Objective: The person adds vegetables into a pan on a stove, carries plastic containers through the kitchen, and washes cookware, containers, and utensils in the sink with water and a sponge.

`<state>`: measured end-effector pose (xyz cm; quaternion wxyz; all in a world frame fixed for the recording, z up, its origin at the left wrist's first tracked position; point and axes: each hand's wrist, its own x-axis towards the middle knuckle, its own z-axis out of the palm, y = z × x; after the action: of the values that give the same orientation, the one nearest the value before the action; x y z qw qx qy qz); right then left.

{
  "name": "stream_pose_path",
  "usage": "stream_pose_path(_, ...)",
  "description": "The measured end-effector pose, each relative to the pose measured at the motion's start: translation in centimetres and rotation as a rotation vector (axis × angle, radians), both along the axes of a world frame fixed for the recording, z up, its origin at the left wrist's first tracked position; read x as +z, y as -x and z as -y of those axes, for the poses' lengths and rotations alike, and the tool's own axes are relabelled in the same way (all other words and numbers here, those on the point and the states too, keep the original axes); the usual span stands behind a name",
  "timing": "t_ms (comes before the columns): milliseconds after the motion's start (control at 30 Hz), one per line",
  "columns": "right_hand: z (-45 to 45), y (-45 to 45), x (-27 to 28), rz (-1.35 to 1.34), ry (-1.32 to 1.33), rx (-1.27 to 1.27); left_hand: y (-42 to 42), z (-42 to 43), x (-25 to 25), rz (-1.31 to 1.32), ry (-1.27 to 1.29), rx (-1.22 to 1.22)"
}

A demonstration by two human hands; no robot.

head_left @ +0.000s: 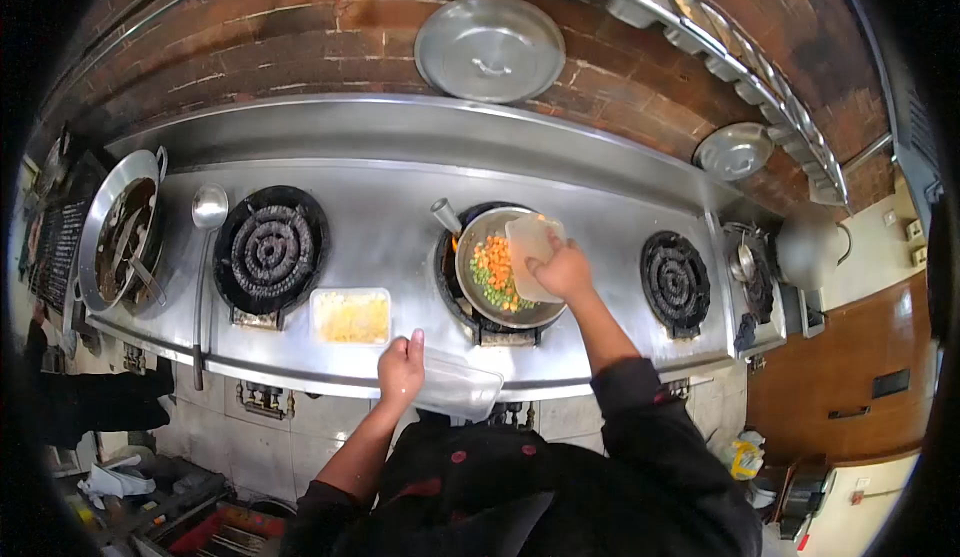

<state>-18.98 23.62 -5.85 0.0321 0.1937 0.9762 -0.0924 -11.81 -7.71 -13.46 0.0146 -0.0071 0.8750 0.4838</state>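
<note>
A frying pan point(470, 302) sits on the middle burner, holding diced orange carrots point(492, 253) and green vegetable pieces point(492, 287). My right hand point(564, 272) is closed on a flat, translucent plastic piece, perhaps a lid or scraper point(520, 242), above the pan's right side. At the counter's front edge, my left hand point(402, 365) grips a clear plastic container point(460, 389), thumb pointing up. Left of the pan stands a white plastic tub point(350, 316) with yellow, crumbly food inside. The pan's handle point(446, 216) points to the upper left. Flame shows beside it.
Unlit burners flank the pan, one left point(271, 247) and one right point(676, 282). A long-handled ladle point(209, 207) lies on the steel counter point(385, 207). Farther left is a large wok point(95, 232) with dark contents. Two metal lids point(490, 49) lean along the brick wall.
</note>
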Motion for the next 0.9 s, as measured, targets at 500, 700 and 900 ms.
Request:
stream_pose_path(500, -3.0, -1.5, -3.2, 0.218, -0.014, 0.213, -4.5, 2.4, -10.1, 0.258, -0.182, 0.457)
stream_pose_path(700, -4.9, -3.5, 6.7, 0.125, 0.229, 0.036, -7.1, 2.4, -10.8, 0.195, -0.048, 0.534)
stream_pose_path(900, -13.5, -9.1, -0.5, -0.411, 0.964, -0.079, -10.1, 1.0, -5.0, 0.381, -0.663, 0.502)
